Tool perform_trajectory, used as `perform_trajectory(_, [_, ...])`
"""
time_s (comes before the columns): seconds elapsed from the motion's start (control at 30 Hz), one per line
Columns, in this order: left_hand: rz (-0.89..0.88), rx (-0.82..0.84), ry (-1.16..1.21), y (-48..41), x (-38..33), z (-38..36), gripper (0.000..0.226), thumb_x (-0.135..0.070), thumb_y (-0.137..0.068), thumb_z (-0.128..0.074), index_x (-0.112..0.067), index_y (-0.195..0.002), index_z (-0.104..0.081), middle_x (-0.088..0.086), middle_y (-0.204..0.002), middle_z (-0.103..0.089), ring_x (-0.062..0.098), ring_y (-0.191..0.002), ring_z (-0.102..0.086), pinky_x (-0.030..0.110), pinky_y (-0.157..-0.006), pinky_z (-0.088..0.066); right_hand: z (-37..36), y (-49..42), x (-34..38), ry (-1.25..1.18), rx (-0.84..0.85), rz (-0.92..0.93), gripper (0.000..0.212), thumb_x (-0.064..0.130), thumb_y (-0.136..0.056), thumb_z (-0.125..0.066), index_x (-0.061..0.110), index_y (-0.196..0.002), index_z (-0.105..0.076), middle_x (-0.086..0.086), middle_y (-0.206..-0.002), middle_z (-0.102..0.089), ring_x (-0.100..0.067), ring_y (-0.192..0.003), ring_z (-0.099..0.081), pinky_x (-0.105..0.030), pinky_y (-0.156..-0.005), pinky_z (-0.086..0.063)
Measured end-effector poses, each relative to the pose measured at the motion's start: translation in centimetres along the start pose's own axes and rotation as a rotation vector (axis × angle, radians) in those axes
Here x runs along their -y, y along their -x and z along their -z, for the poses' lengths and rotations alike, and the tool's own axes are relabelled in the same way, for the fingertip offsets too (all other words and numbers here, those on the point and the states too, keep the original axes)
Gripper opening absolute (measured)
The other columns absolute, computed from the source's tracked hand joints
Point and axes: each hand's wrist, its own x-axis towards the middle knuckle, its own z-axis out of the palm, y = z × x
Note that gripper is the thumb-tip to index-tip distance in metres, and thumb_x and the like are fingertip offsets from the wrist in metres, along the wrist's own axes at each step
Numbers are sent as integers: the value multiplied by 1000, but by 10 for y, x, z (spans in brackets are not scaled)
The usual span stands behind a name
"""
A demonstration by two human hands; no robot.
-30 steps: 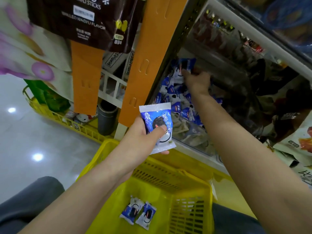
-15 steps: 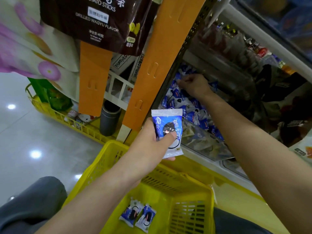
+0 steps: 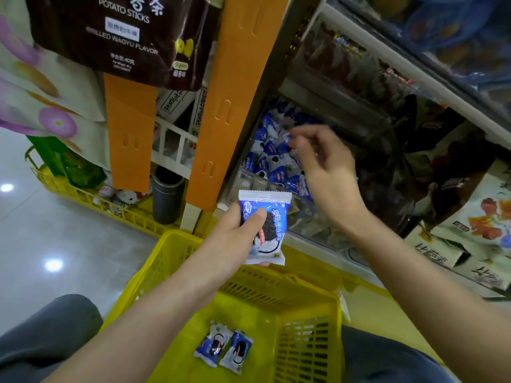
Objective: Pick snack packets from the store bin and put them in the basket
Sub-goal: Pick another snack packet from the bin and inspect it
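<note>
Head view, shop shelf. The left hand (image 3: 229, 239) grips one blue snack packet (image 3: 269, 214) upright, thumb pressed across its front and fingers curled behind it. The packet is held above the far rim of the yellow basket (image 3: 171, 244), just in front of the store bin (image 3: 309, 219). The right hand (image 3: 326, 167) hangs over the bin's heap of matching blue packets (image 3: 272, 156) with its fingers bent toward the thumb. Motion blur hides the fingertips, so whether they pinch a packet cannot be told. Two more packets (image 3: 237, 352) lie side by side, touching, on the basket floor near its left wall. An orange strip (image 3: 237, 106) hangs just left of the bin. A dark bag of potato sticks (image 3: 119, 37) hangs at upper left.
</note>
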Motion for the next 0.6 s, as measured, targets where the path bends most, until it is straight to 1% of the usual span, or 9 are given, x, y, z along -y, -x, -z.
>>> perform_trajectory(0.1, [-36,18,-65,1,6,-5,19,-23,-97,-42,-33,-106,-54,-24,-91,-66,-11,-80,-61,6,-68,-47,11,53,3,-44,39,17,16,25,-92,-49,27,-106,-55,10,-94,-60,-6,-82,-57,-15,-71,-46])
perform_trajectory(0.17, [-32,29,-110,1,12,-8,22,-21,-97,-43,-31,-114,-54,-16,-104,-67,-3,-94,-63,16,-86,-49,13,78,-5,-64,81,-43,19,25,-91,-52,26,-110,-53,9,-96,-59,-2,-80,-54,-10,-70,-43])
perform_trajectory(0.23, [-9,29,-155,3,19,-11,23,-19,-96,-45,-29,-114,-54,-7,-110,-67,6,-102,-63,29,-93,-48,12,96,-17,-81,140,-128,10,22,-91,-56,25,-101,-58,5,-88,-60,-1,-75,-53,-13,-70,-43])
perform_trajectory(0.27, [-2,22,-180,3,23,-13,21,-16,-96,-47,-27,-112,-55,-3,-109,-68,9,-101,-63,32,-92,-49,12,102,-22,-96,181,-180,4,20,-90,-57,21,-92,-61,0,-80,-60,-4,-71,-52,-22,-68,-45])
perform_trajectory(0.33, [-5,0,-206,3,30,-15,14,-9,-94,-50,-18,-103,-54,5,-99,-68,7,-87,-66,26,-79,-54,10,111,-33,-190,243,-288,11,15,-90,-58,12,-81,-62,-13,-68,-55,-13,-67,-49,-38,-66,-45])
perform_trajectory(0.4, [-25,-24,-257,2,35,-15,8,-7,-91,-53,-15,-89,-53,3,-82,-65,2,-66,-62,16,-56,-49,7,117,-39,-312,278,-360,14,9,-90,-57,14,-77,-61,-10,-68,-58,-14,-67,-52,-35,-64,-47])
perform_trajectory(0.43, [-41,-39,-304,1,38,-15,11,-9,-91,-54,-16,-82,-53,1,-75,-62,5,-61,-59,16,-52,-45,6,120,-42,-345,292,-378,15,8,-89,-57,15,-76,-61,-7,-69,-59,-11,-66,-53,-30,-63,-47])
perform_trajectory(0.5, [-72,-52,-389,-2,45,-12,18,-10,-89,-56,-17,-73,-53,3,-69,-58,15,-64,-53,25,-58,-42,3,125,-46,-407,330,-397,14,7,-88,-58,15,-78,-62,-2,-69,-61,-6,-62,-54,-20,-58,-47])
perform_trajectory(0.6, [-65,-55,-448,-3,53,-11,20,-10,-89,-56,-16,-70,-55,6,-69,-58,19,-69,-52,32,-65,-41,-1,134,-50,-396,350,-366,8,13,-86,-63,15,-79,-64,-2,-71,-63,-5,-64,-54,-25,-57,-47])
